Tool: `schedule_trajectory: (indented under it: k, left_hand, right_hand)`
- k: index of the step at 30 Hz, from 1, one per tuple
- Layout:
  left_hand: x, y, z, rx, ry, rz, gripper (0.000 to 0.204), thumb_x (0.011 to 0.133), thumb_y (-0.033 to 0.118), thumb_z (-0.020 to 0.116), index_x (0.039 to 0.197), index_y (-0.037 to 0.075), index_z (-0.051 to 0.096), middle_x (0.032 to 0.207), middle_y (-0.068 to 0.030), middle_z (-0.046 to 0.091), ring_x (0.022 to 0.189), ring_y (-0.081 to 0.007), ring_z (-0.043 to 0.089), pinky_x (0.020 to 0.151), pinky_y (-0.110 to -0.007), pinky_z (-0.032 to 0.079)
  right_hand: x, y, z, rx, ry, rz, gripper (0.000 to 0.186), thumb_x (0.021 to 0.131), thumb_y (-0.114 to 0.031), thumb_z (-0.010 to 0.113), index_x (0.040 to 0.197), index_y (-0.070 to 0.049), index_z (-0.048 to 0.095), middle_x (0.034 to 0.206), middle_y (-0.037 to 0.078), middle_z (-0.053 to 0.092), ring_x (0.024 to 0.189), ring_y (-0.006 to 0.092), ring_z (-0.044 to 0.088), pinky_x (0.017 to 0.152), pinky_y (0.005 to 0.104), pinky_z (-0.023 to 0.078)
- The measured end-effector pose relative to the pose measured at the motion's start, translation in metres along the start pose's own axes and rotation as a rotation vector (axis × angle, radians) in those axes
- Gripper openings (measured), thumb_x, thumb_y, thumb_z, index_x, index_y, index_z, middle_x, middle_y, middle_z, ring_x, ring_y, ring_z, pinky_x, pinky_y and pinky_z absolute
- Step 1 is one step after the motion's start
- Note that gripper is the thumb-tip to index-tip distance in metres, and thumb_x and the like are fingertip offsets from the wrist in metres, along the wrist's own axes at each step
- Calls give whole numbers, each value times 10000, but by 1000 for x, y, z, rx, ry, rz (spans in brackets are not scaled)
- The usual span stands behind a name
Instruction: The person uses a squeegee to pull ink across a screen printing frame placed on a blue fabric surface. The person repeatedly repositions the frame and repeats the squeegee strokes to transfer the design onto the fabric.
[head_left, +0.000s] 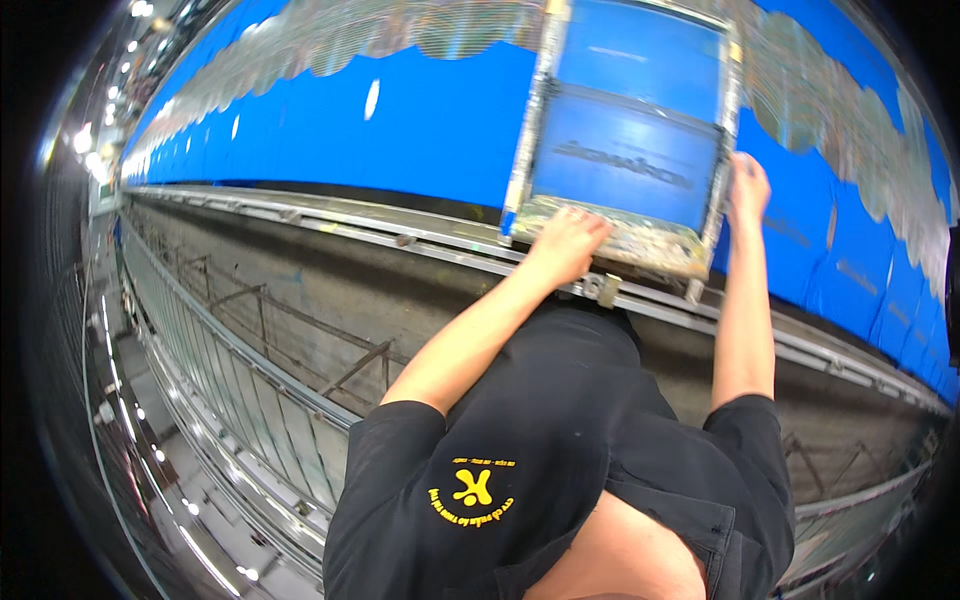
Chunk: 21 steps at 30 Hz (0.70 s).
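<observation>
A screen frame (625, 150) with blue mesh, dark lettering and a worn metal rim stands over the long blue surface at the upper middle, above a metal rail (460, 240). My left hand (570, 240) has its fingers curled over the frame's ink-stained lower bar (650, 245). My right hand (745, 195) grips the frame's right side, its arm stretched up from the lower right.
The long blue table (300, 130) runs across the view, with wavy pale printed pieces (440, 25) on it. A railing (250, 360) and a grey concrete strip (280, 280) lie along the near side. Lights line the far left.
</observation>
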<state>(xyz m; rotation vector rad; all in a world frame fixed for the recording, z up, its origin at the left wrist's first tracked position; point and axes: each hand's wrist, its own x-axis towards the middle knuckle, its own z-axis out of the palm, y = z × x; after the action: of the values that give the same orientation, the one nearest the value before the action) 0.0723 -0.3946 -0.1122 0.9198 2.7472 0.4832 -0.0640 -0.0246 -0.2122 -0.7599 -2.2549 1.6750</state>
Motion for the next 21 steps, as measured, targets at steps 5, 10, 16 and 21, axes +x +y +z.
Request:
schedule_trajectory:
  k: [5, 10, 16, 21]
  left_hand:
    - [-22, -3, -11, -139, 177, 39, 653, 717, 40, 778, 1358, 80, 657, 1362, -94, 670, 1261, -294, 604, 1093, -479, 446]
    - [-15, 1, -46, -49, 106, 15, 637, 714, 47, 751, 1344, 103, 673, 1351, -80, 686, 1240, -294, 623, 1062, -489, 469]
    - [-12, 17, -55, -51, 34, -70, 661, 673, 19, 711, 1329, 95, 705, 1325, -105, 719, 1216, -336, 644, 1078, -497, 458]
    - [-5, 2, -69, -128, -29, -57, 623, 718, -8, 693, 1337, 58, 690, 1352, -141, 700, 1239, -369, 627, 1112, -485, 452]
  right_hand:
    - [-25, -67, -5, 46, 84, -112, 421, 967, -268, 782, 1301, -24, 705, 1049, 28, 719, 888, 97, 610, 810, 268, 506]
    - [-52, -100, 0, -108, 147, -148, 409, 951, -290, 779, 1280, -51, 734, 1153, 123, 759, 1029, 204, 696, 946, 348, 547]
    - [-56, -81, 8, -42, 161, -99, 370, 933, -320, 737, 1221, -88, 752, 1133, 172, 778, 1033, 298, 751, 906, 426, 570]
    - [-62, -103, 18, -132, 220, 83, 366, 936, -318, 751, 1253, -136, 751, 1055, 125, 789, 918, 225, 740, 849, 366, 564]
